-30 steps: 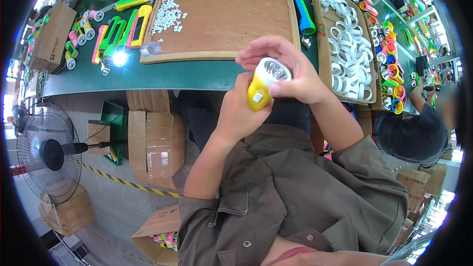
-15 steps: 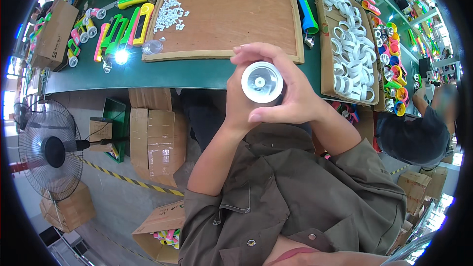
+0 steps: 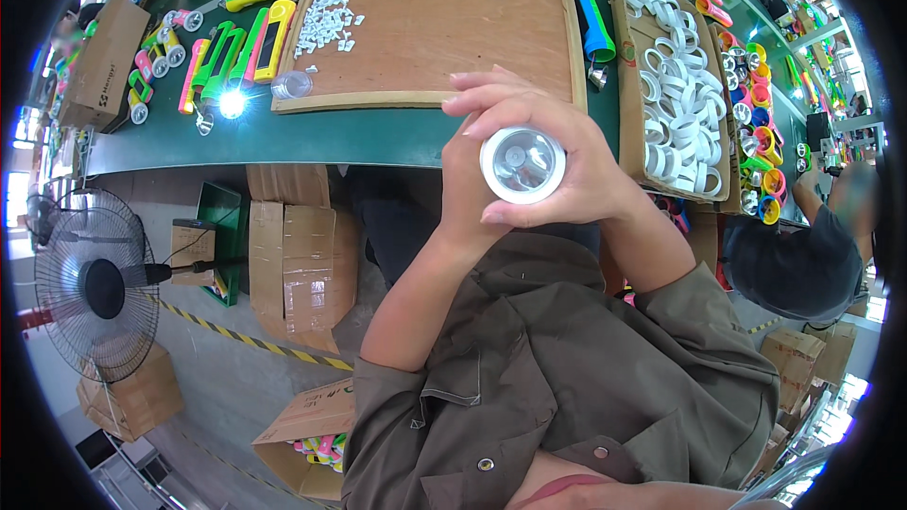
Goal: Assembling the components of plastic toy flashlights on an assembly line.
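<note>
Between my two hands is a flashlight [image 3: 522, 166], its round lens end with a white ring and silver reflector facing up toward me. My left hand [image 3: 462, 184] is closed around it from the left; the body inside that grip is hidden. My right hand [image 3: 590, 156] curls round the white ring, thumb at the near side and fingers over the far side. Behind my hands lies a wood-framed brown board [image 3: 444, 33] with a heap of small white pieces [image 3: 328, 21] at its left. A clear plastic cap [image 3: 293, 85] sits at the board's near left corner.
Left of the board lie several coloured flashlights [image 3: 224, 57], one lit. A blue and yellow flashlight [image 3: 592, 24] lies right of it, beside a carton of white rings [image 3: 680, 104]. A standing fan [image 3: 99, 288] and cartons [image 3: 307, 264] are below the green table [image 3: 378, 144]. A person [image 3: 798, 250] works at far right.
The flashlight has shifted slightly right and its lens end has tilted, showing more of the reflector. My right hand has turned with it, its fingers spreading a little at the far side.
</note>
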`<state>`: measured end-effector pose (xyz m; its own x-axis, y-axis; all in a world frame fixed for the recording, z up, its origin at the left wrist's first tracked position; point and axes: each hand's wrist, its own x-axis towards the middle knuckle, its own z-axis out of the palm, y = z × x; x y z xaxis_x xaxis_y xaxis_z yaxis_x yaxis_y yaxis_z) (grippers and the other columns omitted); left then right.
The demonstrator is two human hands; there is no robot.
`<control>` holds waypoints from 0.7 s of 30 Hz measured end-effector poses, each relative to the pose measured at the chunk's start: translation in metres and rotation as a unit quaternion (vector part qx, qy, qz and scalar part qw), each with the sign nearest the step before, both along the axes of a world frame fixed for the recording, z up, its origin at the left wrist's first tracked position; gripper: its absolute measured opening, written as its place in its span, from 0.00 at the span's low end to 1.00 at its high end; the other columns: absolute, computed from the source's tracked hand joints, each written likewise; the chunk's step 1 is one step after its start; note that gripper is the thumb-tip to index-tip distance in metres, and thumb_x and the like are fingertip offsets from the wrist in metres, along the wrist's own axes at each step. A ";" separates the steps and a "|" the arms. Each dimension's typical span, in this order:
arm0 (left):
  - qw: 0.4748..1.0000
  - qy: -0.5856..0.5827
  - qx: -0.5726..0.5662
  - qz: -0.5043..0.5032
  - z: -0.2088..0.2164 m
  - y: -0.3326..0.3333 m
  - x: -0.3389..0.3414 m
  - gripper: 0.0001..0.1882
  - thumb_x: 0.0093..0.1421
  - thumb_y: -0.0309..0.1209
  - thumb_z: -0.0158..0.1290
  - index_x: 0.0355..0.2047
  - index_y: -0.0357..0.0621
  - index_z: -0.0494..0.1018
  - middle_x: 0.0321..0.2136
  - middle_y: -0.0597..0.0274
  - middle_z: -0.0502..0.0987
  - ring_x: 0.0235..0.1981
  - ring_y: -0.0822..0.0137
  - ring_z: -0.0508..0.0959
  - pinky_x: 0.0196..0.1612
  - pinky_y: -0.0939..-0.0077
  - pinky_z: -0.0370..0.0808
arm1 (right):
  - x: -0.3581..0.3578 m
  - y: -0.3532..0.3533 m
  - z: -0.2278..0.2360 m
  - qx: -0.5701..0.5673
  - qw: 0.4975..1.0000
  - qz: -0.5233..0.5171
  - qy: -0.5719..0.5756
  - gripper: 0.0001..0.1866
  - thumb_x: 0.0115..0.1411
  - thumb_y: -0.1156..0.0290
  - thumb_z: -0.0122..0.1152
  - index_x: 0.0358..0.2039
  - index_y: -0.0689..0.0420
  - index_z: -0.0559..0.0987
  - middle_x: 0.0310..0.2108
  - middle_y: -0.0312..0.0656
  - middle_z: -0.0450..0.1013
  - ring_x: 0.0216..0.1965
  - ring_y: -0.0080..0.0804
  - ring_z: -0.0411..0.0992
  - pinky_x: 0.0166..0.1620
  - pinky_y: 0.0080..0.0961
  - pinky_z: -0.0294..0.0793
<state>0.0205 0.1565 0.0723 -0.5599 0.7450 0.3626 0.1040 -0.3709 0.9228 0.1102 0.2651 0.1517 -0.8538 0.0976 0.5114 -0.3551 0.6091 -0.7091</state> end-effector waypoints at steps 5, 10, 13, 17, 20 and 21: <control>0.955 0.211 -0.002 0.208 -0.005 0.025 0.011 0.23 0.50 0.29 0.67 0.45 0.42 0.71 0.38 0.56 0.78 0.37 0.58 0.81 0.41 0.67 0.78 | -0.002 -0.013 -0.012 0.006 0.991 -0.131 0.011 0.29 0.43 0.55 0.79 0.44 0.48 0.76 0.50 0.36 0.75 0.63 0.44 0.66 0.67 0.64 0.47; 0.967 0.192 0.000 0.165 -0.005 0.021 0.006 0.24 0.49 0.28 0.67 0.45 0.41 0.70 0.39 0.57 0.77 0.39 0.60 0.80 0.41 0.68 0.77 | -0.002 -0.005 -0.008 -0.113 0.994 0.001 0.006 0.28 0.48 0.55 0.75 0.46 0.51 0.75 0.52 0.39 0.73 0.63 0.44 0.65 0.67 0.57 0.50; 0.975 0.176 0.000 0.134 -0.006 0.014 0.002 0.25 0.49 0.28 0.67 0.46 0.41 0.70 0.39 0.58 0.77 0.39 0.62 0.79 0.41 0.69 0.76 | -0.001 -0.004 -0.012 -0.289 0.955 0.064 -0.004 0.21 0.58 0.58 0.68 0.47 0.54 0.74 0.54 0.43 0.71 0.64 0.43 0.63 0.66 0.47 0.57; 0.983 0.158 -0.004 0.094 -0.005 0.006 -0.004 0.26 0.48 0.27 0.67 0.46 0.40 0.69 0.39 0.60 0.76 0.40 0.64 0.78 0.42 0.71 0.75 | -0.003 -0.010 -0.015 -0.258 0.965 0.035 -0.001 0.15 0.64 0.63 0.59 0.47 0.56 0.74 0.55 0.45 0.70 0.65 0.42 0.62 0.64 0.39 0.61; 0.984 0.161 0.001 0.083 0.003 0.004 -0.005 0.25 0.47 0.25 0.67 0.45 0.40 0.69 0.39 0.59 0.76 0.40 0.64 0.78 0.41 0.71 0.75 | -0.004 -0.012 -0.015 -0.245 0.968 0.050 0.021 0.13 0.66 0.65 0.56 0.47 0.57 0.74 0.56 0.45 0.70 0.64 0.41 0.63 0.63 0.39 0.61; 0.982 0.168 0.008 0.082 0.006 0.004 -0.005 0.24 0.47 0.24 0.66 0.44 0.40 0.70 0.38 0.59 0.76 0.39 0.63 0.78 0.40 0.71 0.75 | -0.004 -0.011 -0.014 -0.252 0.966 0.056 0.019 0.13 0.66 0.65 0.55 0.47 0.58 0.73 0.55 0.48 0.70 0.64 0.47 0.62 0.65 0.43 0.59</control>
